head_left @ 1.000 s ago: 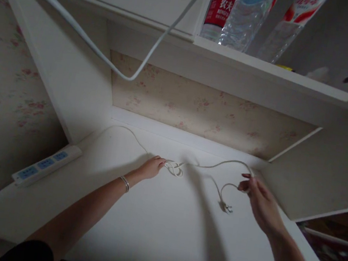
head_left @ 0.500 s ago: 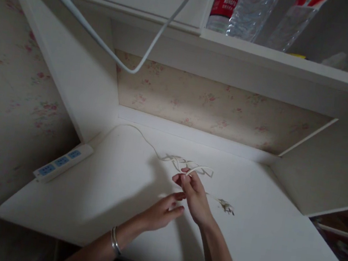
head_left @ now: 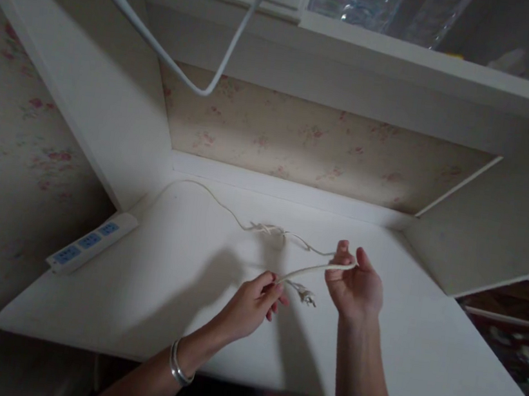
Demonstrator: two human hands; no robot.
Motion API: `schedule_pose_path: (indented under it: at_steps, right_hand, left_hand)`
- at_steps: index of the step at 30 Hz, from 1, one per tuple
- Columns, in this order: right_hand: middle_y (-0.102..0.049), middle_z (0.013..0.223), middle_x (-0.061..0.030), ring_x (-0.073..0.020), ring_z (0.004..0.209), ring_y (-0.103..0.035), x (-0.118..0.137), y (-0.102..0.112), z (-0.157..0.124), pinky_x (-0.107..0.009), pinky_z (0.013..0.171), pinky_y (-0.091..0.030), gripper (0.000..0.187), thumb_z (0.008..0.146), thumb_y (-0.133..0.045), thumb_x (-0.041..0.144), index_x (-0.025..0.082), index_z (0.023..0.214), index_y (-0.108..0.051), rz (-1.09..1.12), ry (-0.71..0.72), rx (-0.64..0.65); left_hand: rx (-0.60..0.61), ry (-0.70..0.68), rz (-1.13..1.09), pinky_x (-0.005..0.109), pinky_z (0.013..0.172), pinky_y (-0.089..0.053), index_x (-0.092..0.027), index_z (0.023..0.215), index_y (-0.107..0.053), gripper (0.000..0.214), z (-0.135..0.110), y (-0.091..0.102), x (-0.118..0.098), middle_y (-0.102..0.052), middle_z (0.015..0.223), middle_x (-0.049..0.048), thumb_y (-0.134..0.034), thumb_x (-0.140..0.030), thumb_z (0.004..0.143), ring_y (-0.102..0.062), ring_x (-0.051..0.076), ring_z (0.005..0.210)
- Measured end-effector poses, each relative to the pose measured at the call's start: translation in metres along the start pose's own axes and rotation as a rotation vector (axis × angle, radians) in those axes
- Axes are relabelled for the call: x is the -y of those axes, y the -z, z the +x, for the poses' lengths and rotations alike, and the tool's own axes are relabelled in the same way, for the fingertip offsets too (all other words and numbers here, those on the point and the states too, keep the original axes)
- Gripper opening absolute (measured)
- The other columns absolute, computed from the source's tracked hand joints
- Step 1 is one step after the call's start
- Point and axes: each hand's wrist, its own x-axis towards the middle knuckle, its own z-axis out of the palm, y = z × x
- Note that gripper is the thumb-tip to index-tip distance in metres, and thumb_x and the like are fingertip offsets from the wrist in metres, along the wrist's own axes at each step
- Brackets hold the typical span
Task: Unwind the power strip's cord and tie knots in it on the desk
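- smooth white desk (head_left: 144, 299) in a nook, faded floral wallpaper (head_left: 301, 141) behind
- left hand (head_left: 250, 303) and right hand (head_left: 354, 288) pinch a thin white cord (head_left: 308, 269) taut between them

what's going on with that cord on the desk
A person holds a thin white cord stretched between both hands above a white desk. The left hand pinches it near the plug, the right hand holds a bend. The rest trails through a tangle toward the back corner. A power strip lies at left.
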Motion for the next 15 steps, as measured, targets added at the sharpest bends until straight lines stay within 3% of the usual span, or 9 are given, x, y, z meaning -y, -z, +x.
schedule_pose_path:
  at_steps: [3, 7, 10, 12, 15]
  right_hand:
    - [-0.054, 0.053, 0.0079, -0.0037, 0.043, -0.053, 0.027, 0.028, 0.004, -0.010, 0.046, -0.050, 0.011, 0.087, -0.052, 0.011, 0.016, 0.096, -0.055, 0.069, -0.045, -0.058]
    - [-0.054, 0.056, 0.0074, -0.0009, 0.038, -0.047, 0.044, 0.061, 0.007, -0.007, 0.037, -0.042, 0.010, 0.088, -0.049, 0.008, 0.015, 0.093, -0.053, 0.087, -0.002, -0.148]
    - [-0.048, 0.050, 0.0109, -0.0010, 0.035, -0.044, 0.049, 0.086, 0.008, -0.009, 0.036, -0.041, 0.007, 0.085, -0.058, 0.013, 0.016, 0.085, -0.053, -0.061, 0.025, -0.216]
    - [-0.040, 0.043, 0.0137, -0.0011, 0.033, -0.042, 0.051, 0.103, 0.007, -0.010, 0.036, -0.041, 0.015, 0.082, -0.065, 0.018, 0.017, 0.077, -0.051, -0.147, 0.057, -0.291]
    - [-0.043, 0.043, 0.0134, -0.0012, 0.034, -0.045, 0.050, 0.125, -0.002, -0.010, 0.038, -0.042, 0.021, 0.078, -0.071, 0.022, 0.018, 0.075, -0.051, -0.192, 0.071, -0.363]
  left_hand:
    - [-0.041, -0.063, 0.102, 0.024, 0.059, -0.049, -0.021, 0.093, -0.063, 0.029, -0.012, 0.011, -0.020, -0.070, 0.088, 0.0058, -0.049, -0.046, 0.090, -0.061, 0.014, 0.070]
    - [-0.136, -0.113, 0.305, 0.026, 0.064, -0.051, -0.026, 0.103, -0.069, 0.025, -0.017, 0.026, -0.034, -0.071, 0.104, 0.0059, -0.054, -0.039, 0.088, -0.064, 0.018, 0.082]
    - [-0.186, -0.129, 0.362, 0.029, 0.069, -0.054, -0.026, 0.106, -0.070, 0.027, -0.012, 0.040, -0.033, -0.067, 0.120, 0.0068, -0.056, -0.037, 0.086, -0.067, 0.021, 0.088]
    - [-0.222, -0.147, 0.366, 0.034, 0.081, -0.055, -0.024, 0.103, -0.071, 0.027, -0.006, 0.049, -0.027, -0.066, 0.122, 0.0069, -0.057, -0.038, 0.085, -0.067, 0.023, 0.096]
    - [-0.304, -0.165, 0.386, 0.039, 0.096, -0.049, -0.022, 0.097, -0.073, 0.026, 0.005, 0.061, -0.015, -0.069, 0.117, 0.0059, -0.058, -0.039, 0.085, -0.065, 0.024, 0.106]
